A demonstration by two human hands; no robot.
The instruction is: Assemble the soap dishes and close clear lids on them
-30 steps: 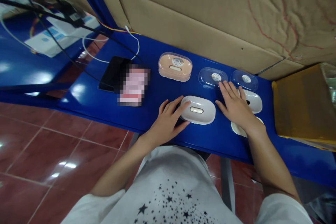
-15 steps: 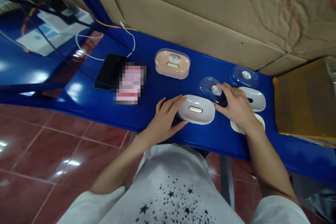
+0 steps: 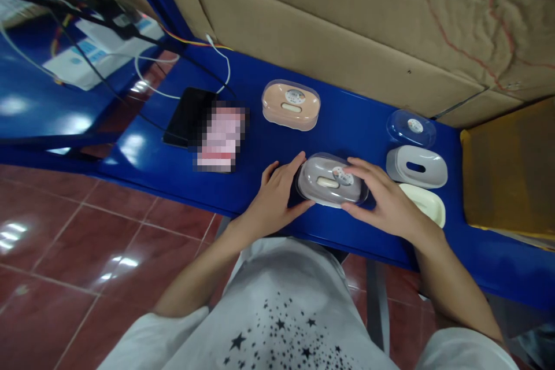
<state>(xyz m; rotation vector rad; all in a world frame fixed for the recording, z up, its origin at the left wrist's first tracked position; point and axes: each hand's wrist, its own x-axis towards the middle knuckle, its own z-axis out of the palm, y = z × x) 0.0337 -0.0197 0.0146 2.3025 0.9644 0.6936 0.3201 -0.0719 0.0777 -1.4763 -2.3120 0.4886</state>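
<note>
Close to the table's front edge stands a pale oval soap dish [image 3: 327, 204] with a small cream bar-shaped piece in its middle. My left hand [image 3: 280, 193] grips its left end between thumb and fingers. Over the dish lies a clear lid [image 3: 318, 168] with a round label, held at its right side by my right hand [image 3: 381, 199]. Whether the lid is fully seated I cannot tell. To the right are a white oval dish [image 3: 436, 169] with a dark slot, a cream oval tray [image 3: 435, 211] partly behind my right hand, and another clear lid [image 3: 401, 127].
A peach soap dish [image 3: 273, 105] with a clear lid stands at the back of the blue table [image 3: 355, 113]. Left of it lie a black flat object [image 3: 186, 115], a blurred-out pink item [image 3: 221, 136] and cables. A taped box [image 3: 507, 167] borders the right; cardboard [image 3: 329, 29] lines the back.
My right hand has brought the clear lid leftward from beside the pale soap dish to over it. My left hand stays at the dish's left end. The view has shifted slightly.
</note>
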